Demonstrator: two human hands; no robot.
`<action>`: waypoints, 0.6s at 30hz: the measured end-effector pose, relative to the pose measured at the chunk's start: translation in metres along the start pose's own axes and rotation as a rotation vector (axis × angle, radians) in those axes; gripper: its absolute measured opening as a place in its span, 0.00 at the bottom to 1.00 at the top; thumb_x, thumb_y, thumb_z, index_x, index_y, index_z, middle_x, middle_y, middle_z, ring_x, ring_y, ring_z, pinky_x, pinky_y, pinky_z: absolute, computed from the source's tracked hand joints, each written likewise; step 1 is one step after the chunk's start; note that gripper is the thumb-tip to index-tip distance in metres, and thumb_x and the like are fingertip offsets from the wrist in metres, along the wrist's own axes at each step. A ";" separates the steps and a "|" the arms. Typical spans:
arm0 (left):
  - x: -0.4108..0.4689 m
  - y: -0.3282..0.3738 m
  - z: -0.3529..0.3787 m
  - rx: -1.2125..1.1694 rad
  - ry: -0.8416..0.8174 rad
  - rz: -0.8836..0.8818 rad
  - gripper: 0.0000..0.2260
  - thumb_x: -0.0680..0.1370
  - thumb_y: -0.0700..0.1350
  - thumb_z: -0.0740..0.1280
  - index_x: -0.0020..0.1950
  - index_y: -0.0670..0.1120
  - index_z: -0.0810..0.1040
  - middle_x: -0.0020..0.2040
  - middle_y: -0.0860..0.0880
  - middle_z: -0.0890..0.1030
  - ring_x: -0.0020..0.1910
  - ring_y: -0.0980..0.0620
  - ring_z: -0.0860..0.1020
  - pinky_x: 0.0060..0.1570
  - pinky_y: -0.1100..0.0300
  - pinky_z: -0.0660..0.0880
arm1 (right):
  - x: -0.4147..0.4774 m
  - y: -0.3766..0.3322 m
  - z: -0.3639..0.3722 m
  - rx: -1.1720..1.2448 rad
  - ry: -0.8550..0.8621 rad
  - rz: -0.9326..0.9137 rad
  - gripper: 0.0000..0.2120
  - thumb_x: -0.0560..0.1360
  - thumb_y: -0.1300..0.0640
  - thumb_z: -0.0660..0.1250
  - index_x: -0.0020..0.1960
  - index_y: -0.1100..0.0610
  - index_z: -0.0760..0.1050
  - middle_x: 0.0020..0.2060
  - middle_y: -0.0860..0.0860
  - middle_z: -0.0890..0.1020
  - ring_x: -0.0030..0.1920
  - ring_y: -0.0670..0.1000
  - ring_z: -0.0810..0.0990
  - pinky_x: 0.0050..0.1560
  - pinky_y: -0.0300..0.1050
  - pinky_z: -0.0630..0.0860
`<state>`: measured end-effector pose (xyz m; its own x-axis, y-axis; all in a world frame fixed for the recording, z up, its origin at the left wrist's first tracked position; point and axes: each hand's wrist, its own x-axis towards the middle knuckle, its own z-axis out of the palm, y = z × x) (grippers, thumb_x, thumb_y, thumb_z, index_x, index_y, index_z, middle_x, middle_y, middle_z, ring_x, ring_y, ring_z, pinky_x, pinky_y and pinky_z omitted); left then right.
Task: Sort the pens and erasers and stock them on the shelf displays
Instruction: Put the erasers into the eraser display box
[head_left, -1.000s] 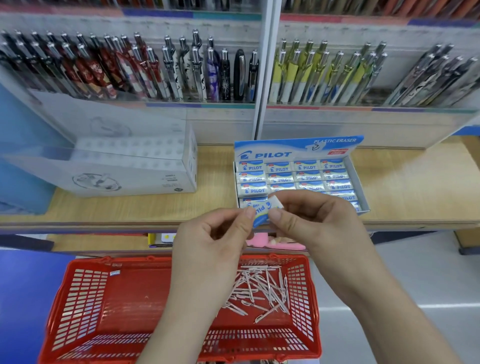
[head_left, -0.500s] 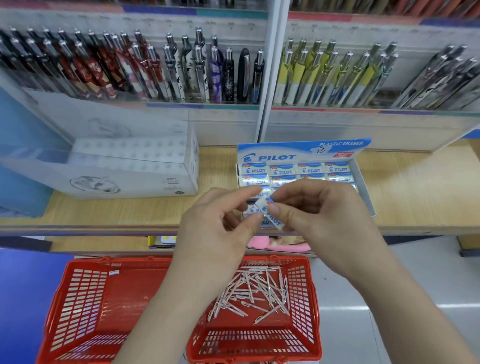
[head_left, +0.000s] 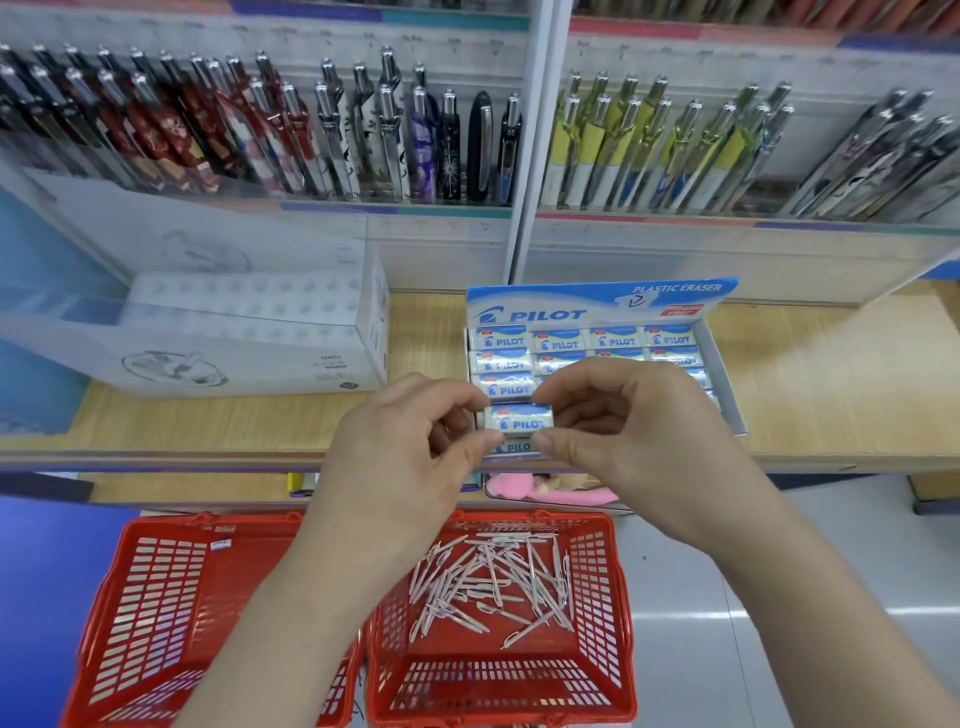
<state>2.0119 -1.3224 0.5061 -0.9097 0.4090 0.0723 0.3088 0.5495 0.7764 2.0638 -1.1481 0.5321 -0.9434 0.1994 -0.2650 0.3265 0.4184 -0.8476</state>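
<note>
Fingers of both hands pinching one Pilot eraser: left hand gripping its left end, right hand its right. Eraser hovering over the front rows of the display box just behind. Red basket holding loose pens sitting below the fingers.

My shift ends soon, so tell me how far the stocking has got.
Done: the eraser box on the shelf shows rows of erasers, and the rack above is lined with pens. In hand: the left hand and right hand both pinch one eraser over the box's front row. Left: a heap of loose pens lies in the red basket, not yet shelved.
</note>
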 end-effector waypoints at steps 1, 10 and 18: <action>-0.001 0.000 0.002 0.013 0.014 -0.005 0.09 0.69 0.44 0.76 0.47 0.52 0.82 0.37 0.56 0.76 0.37 0.55 0.75 0.37 0.67 0.72 | 0.001 0.001 0.002 -0.058 0.018 -0.014 0.09 0.67 0.60 0.76 0.45 0.50 0.81 0.36 0.47 0.82 0.39 0.44 0.81 0.46 0.40 0.80; -0.002 0.007 0.010 -0.044 0.137 -0.121 0.12 0.68 0.41 0.75 0.46 0.57 0.80 0.37 0.56 0.78 0.36 0.58 0.78 0.38 0.66 0.75 | 0.007 -0.001 0.014 -0.234 0.153 -0.090 0.13 0.69 0.61 0.75 0.45 0.47 0.74 0.40 0.42 0.79 0.38 0.42 0.80 0.43 0.38 0.77; -0.003 0.007 0.015 -0.020 0.156 -0.146 0.09 0.71 0.42 0.73 0.49 0.53 0.84 0.40 0.59 0.79 0.39 0.63 0.78 0.41 0.74 0.72 | 0.005 -0.005 0.015 -0.313 0.142 -0.082 0.07 0.71 0.60 0.72 0.46 0.49 0.79 0.34 0.40 0.78 0.38 0.41 0.80 0.43 0.34 0.75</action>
<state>2.0212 -1.3087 0.5019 -0.9769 0.2072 0.0531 0.1663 0.5794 0.7979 2.0569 -1.1621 0.5282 -0.9569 0.2660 -0.1170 0.2729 0.6847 -0.6758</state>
